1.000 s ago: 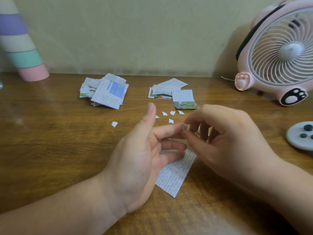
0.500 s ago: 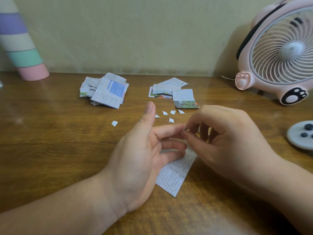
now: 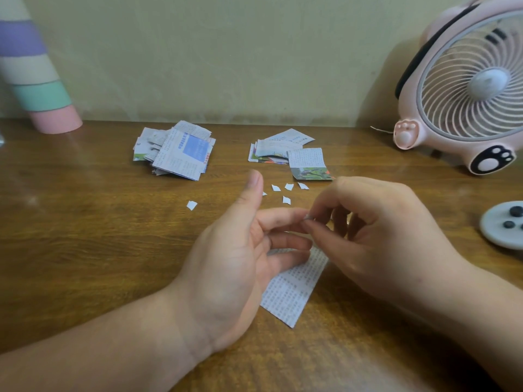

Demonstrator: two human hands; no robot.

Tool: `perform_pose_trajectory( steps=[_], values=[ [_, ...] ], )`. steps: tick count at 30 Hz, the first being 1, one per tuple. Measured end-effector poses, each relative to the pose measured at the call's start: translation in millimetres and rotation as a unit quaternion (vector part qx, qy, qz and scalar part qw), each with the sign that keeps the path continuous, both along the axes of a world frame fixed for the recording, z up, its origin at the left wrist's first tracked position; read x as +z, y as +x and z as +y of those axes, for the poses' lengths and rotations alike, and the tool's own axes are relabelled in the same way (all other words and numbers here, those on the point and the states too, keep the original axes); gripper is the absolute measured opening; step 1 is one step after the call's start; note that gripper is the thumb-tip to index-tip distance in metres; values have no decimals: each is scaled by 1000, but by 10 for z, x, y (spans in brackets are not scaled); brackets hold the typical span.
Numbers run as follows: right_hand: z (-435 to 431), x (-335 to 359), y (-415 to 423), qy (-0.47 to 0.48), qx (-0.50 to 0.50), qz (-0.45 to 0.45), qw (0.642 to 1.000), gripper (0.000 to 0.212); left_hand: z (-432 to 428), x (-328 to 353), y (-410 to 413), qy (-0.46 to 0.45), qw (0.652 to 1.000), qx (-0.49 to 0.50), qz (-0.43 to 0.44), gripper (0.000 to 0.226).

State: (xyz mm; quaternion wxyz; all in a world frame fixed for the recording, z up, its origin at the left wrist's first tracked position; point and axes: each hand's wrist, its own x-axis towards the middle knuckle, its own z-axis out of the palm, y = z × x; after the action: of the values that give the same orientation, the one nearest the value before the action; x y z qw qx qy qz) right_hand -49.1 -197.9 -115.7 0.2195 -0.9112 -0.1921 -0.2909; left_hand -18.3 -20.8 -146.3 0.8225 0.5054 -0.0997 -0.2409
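Fingers (image 3: 285, 244) of L hand (image 3: 235, 267) lie straight and slightly apart, thumb up, tips pointing right. R hand (image 3: 376, 236): thumb and index pressed tip to tip at L index tip; whether anything is pinched betw. them cannot be told. Printed paper slip (image 3: 291, 290) lies flat on table (image 3: 85, 250), near centre, partly under both hands. Small scraps (image 3: 286, 200) lie just beyond.

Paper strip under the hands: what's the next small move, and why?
Probably lower the right hand to pick up the paper strip: it lies flat on the table, partly under the open left hand, and neither hand grips it.
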Motion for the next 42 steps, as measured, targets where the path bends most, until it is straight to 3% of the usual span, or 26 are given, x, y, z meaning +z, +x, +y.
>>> perform_pose_trajectory(
  steps=[19, 26, 32, 42],
  values=[
    [-8, 2, -4, 5, 3, 16, 1000, 15, -7, 5, -12, 11, 1000, 7, 1, 84],
    [10, -2, 0, 17, 11, 16, 1000, 9, -10, 9, -11, 9, 1000, 4, -3, 83],
    [-25, 41, -15, -9, 55, 34, 998, 7, -1, 15, -13, 4, 1000, 2, -3, 84],
    [-53, 34, 11, -75, 29, 78, 994, 9, -20, 66, -50, 18, 1000, 14, -1, 79]
  ],
)
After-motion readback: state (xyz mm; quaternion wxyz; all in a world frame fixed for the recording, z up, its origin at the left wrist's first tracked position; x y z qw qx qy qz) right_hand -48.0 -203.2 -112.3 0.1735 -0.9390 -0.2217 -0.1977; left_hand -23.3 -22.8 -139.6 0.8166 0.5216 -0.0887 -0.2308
